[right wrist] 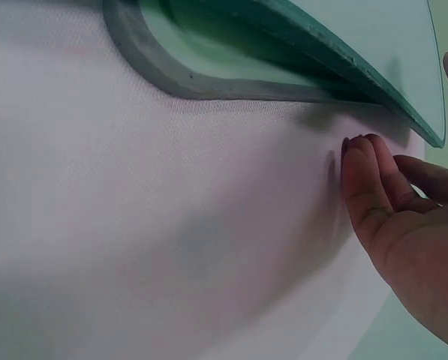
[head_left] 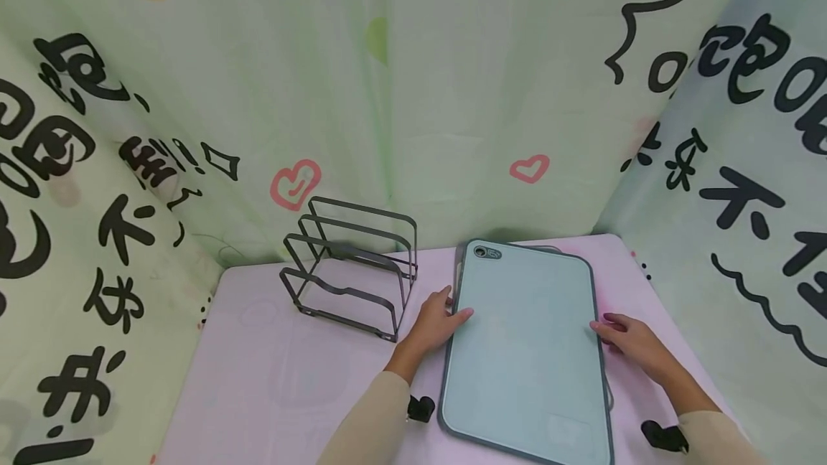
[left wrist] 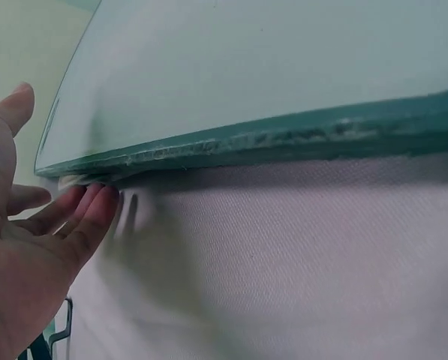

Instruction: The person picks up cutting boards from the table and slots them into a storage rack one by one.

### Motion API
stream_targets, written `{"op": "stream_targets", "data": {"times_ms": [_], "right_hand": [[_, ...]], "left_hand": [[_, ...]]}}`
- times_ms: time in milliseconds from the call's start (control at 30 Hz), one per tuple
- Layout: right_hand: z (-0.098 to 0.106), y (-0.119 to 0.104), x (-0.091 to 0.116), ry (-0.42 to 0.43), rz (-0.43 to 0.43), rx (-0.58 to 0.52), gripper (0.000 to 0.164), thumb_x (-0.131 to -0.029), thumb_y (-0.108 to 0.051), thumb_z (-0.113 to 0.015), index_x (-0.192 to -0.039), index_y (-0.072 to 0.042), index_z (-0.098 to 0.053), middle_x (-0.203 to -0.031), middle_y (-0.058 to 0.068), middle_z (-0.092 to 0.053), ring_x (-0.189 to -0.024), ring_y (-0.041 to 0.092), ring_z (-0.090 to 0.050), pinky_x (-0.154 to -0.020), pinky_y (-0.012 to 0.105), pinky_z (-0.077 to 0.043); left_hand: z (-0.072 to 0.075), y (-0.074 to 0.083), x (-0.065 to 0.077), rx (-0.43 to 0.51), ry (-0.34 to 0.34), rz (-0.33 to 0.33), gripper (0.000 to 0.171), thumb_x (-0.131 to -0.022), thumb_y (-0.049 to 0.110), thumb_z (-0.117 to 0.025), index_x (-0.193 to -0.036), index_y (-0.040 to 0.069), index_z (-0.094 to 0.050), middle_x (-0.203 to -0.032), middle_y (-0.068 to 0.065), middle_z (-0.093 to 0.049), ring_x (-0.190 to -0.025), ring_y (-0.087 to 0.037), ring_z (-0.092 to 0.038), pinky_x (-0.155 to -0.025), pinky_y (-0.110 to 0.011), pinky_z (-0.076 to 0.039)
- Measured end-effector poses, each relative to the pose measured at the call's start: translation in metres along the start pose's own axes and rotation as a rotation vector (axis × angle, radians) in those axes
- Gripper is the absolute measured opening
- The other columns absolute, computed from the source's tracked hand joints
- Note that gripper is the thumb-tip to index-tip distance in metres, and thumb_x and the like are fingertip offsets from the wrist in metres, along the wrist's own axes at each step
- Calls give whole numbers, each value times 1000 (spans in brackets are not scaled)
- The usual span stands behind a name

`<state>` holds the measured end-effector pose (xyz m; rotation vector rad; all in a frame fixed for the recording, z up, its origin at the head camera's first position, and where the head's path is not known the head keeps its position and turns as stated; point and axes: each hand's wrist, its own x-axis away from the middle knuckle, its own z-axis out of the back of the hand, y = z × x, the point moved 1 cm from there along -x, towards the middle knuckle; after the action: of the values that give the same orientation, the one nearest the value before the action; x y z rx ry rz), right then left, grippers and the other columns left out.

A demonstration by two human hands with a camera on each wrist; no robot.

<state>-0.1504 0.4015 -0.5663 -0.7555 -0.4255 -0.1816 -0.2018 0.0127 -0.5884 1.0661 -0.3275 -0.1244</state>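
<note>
Blue board [head_left: 526, 357], right of rack [head_left: 342, 298] | left hand [head_left: 434, 323], right hand [head_left: 636, 343] pinching its long edges | likely stiff, slick; hold there

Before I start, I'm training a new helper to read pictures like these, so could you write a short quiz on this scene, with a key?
1. Open question: from the person's view, on which side of the pale blue board is the wire rack?
2. True or false: the pale blue board is standing in the wire rack.
3. Multiple choice: where is the right hand?
A) On the wire rack
B) At the right edge of the pale blue board
C) Flat on the middle of the pale blue board

Key: 1. Left. 2. False; it is outside the rack. 3. B.
</note>
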Motion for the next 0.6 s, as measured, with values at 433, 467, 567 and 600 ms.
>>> {"op": "stream_targets", "data": {"times_ms": [433,467,567,600], "right_hand": [[-4,2,-3,-15,1,-126,87,-104,-50,-56,-149,20,-30,-146,40,-46,-107,24,-66,-84,24,-58],[-5,2,-3,-15,3,-128,87,-104,-49,-56,-149,21,-30,-145,40,-46,-107,24,-65,-83,24,-58],[-7,1,-3,-3,2,-133,85,-104,-48,-58,-148,20,-33,-143,40,-49,-106,23,-65,-81,21,-57],[-8,1,-3,1,5,-133,84,-104,-48,-58,-147,20,-33,-142,40,-49,-106,23,-65,-80,21,-56]], "left_hand": [[-6,-4,-8,-19,19,-4,56,-97,33,-74,-136,-5,-61,-97,-7,-46,-88,-17,-44,-69,-28,-40],[-6,-4,-8,-18,22,-2,58,-96,32,-74,-137,-6,-60,-97,-7,-46,-88,-17,-44,-69,-28,-40],[-6,-4,-9,-16,33,-5,60,-96,29,-75,-140,-8,-58,-98,-8,-47,-89,-18,-45,-71,-29,-42],[-6,-4,-10,-15,35,-3,59,-96,28,-75,-140,-8,-57,-98,-8,-48,-89,-18,-45,-71,-29,-42]]}}
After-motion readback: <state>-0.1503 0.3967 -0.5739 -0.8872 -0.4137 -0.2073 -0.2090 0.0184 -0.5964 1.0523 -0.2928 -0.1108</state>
